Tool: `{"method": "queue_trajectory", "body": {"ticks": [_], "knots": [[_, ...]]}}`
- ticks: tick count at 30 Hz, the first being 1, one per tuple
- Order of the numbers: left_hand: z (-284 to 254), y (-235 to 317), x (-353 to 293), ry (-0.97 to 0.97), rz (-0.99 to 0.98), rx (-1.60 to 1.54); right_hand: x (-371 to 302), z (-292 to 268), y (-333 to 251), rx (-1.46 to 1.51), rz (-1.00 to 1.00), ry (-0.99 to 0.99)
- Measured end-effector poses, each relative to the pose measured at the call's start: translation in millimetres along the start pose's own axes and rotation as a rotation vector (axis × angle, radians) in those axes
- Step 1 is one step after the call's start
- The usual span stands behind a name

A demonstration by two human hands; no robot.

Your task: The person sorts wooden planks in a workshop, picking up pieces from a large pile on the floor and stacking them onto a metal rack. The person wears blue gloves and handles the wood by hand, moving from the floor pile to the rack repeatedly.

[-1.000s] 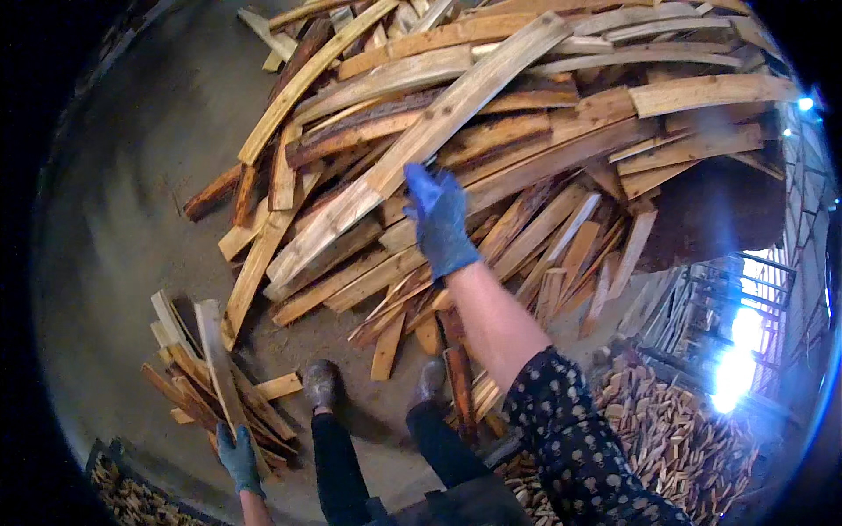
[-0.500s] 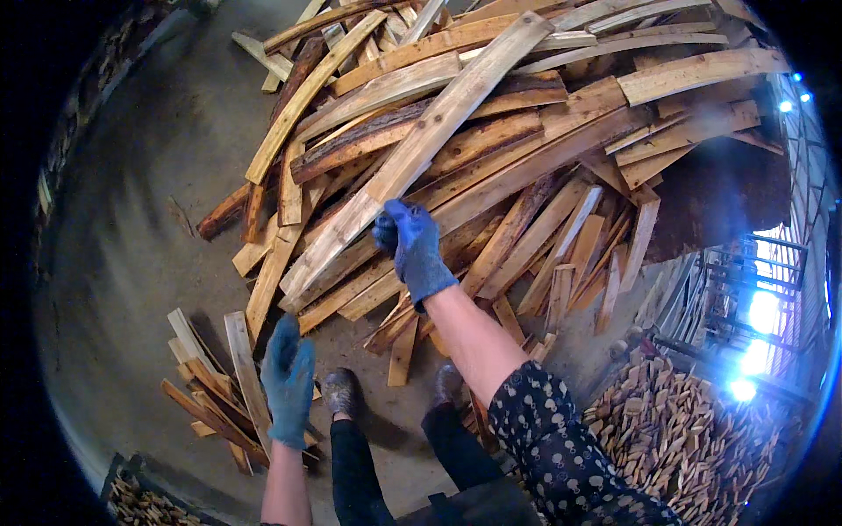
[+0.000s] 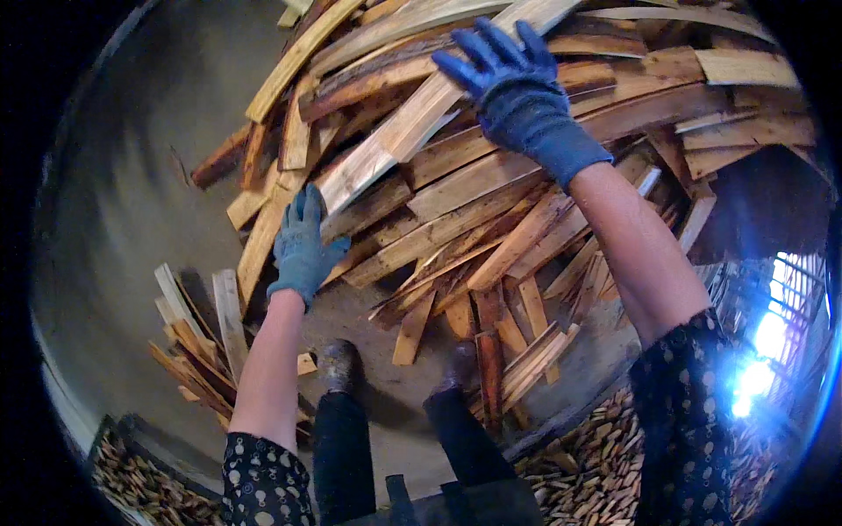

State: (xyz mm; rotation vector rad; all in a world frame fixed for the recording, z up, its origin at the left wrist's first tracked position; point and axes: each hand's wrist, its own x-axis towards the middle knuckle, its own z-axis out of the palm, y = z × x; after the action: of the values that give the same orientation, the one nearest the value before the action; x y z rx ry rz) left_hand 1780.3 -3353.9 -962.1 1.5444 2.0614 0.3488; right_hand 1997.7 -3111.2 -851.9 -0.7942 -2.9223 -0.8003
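A long pale wooden board (image 3: pixel 412 125) lies slantwise on top of a big pile of rough boards. My right hand (image 3: pixel 522 101), in a blue knit glove, is over the upper part of this board with its fingers spread; whether it touches the wood I cannot tell. At the board's near end is my left hand (image 3: pixel 303 250), in a grey-blue glove, its fingers stretched and its thumb held apart. The fingertips are beside the end of the board, and neither hand is closed around anything.
Bark-edged boards (image 3: pixel 377 88) fan out across the pile. A smaller bundle of wood strips (image 3: pixel 230 324) is on the floor at left. Short cut pieces (image 3: pixel 605 447) form a heap at lower right, another (image 3: pixel 149 482) at lower left. My shoes (image 3: pixel 340 366) stand before the pile.
My right hand has opened and moved up and right along the board. My left hand has risen from beside the small bundle to the board's near end. My view has shifted.
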Motion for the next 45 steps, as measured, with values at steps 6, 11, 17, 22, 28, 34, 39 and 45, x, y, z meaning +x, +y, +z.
{"method": "queue_trajectory", "body": {"ticks": [6, 11, 17, 22, 28, 34, 39, 45], "knots": [[-13, 10, 5, -0.336, -0.068, 0.105, 14, -21, 0, 0.044, 0.042, -0.195], [-52, 16, -69, -0.627, -0.443, -1.08, 28, -108, -7, 0.402, -0.317, -0.15], [-122, 46, -177, -0.464, -0.805, -1.851, 49, -161, -65, 1.422, 0.103, -0.253], [-145, 35, -212, -0.372, -0.7, -1.872, 31, -128, -160, 2.472, 1.206, -0.545], [-137, 16, -247, -0.445, -0.856, -1.815, 20, -149, -272, 2.578, 1.6, -0.625], [-137, 28, -295, -0.155, -1.302, -1.869, 1, -188, -373, 2.052, 0.849, -0.321], [-162, 24, -286, -0.039, -1.292, -1.986, 11, -220, -387, 1.958, 0.601, -0.585], [-157, 5, -320, -0.035, -1.349, -1.916, 4, -173, -352, 1.659, 0.281, -0.494]]}}
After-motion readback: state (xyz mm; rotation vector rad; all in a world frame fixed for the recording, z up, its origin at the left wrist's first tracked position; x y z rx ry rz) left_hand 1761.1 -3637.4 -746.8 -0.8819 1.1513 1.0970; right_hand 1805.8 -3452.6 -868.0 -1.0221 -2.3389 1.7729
